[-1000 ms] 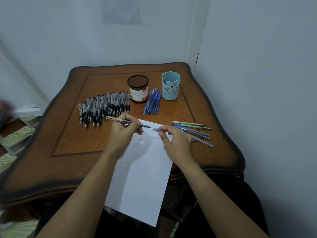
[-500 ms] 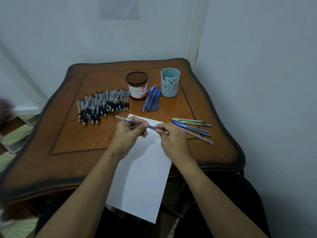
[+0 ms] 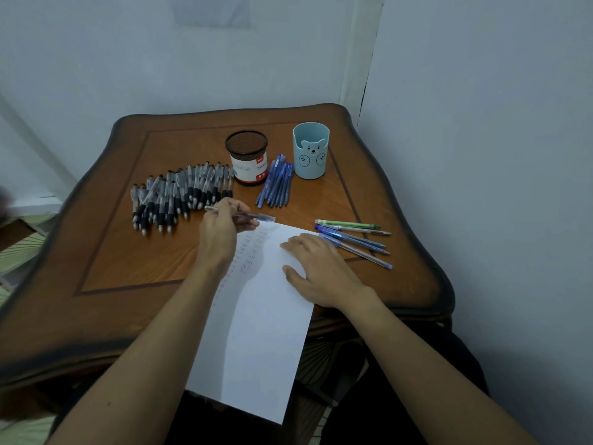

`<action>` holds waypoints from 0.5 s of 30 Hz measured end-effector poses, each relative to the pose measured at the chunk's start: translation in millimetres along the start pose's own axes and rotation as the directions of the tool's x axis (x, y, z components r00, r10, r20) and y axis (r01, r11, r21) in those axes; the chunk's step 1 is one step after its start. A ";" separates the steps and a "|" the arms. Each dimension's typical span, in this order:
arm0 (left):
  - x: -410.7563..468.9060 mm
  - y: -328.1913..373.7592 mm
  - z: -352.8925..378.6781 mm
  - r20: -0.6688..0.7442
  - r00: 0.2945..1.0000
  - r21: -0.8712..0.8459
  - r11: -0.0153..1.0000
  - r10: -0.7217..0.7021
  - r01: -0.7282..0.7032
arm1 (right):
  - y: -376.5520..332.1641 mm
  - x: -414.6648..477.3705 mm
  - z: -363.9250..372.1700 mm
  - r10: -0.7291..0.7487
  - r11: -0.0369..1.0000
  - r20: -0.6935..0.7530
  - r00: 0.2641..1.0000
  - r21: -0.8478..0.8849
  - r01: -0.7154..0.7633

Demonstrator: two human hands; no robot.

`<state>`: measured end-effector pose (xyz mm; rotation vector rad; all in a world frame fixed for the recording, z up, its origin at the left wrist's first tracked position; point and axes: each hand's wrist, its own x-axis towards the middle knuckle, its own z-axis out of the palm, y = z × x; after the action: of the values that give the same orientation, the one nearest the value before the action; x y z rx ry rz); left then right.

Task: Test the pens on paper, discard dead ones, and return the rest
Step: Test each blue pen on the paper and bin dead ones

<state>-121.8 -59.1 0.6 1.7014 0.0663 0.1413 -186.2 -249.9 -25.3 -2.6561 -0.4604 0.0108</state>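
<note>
My left hand grips a capped blue pen level over the top edge of the white paper. The paper carries columns of small test marks near its top left and hangs over the table's front edge. My right hand lies flat on the paper's right side, fingers straight. A large spread of black-grip pens lies at the left. A bundle of blue pens sits between the black mesh holder and the light blue bear cup.
Several mixed pens, green and blue, lie on the table right of the paper. The wooden table stands in a corner, walls behind and to the right. The paper's lower part overhangs my lap.
My right hand let go of the cap end and came down flat on the paper. The cap now sits on the pen in my left hand. The camera view tilted slightly.
</note>
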 end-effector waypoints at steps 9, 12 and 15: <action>32.7 1.9 28.6 -0.061 0.949 0.207 0.934 0.310 -0.292 | 10.1 2.6 4.4 -0.037 0.998 0.000 0.999 -0.046 0.037; 47.5 -4.4 40.0 -0.081 0.930 0.276 0.905 0.358 -0.324 | 11.8 3.0 6.1 -0.032 0.999 -0.002 0.999 -0.033 0.032; 59.5 -11.9 51.1 -0.081 0.922 0.354 0.875 0.380 -0.329 | 13.0 3.7 7.7 -0.031 0.999 -0.011 0.999 -0.011 0.031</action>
<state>-55.6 -100.2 -14.6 2.0302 -0.1217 0.5621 -179.2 -256.4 -37.5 -2.6583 -0.4992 -0.0161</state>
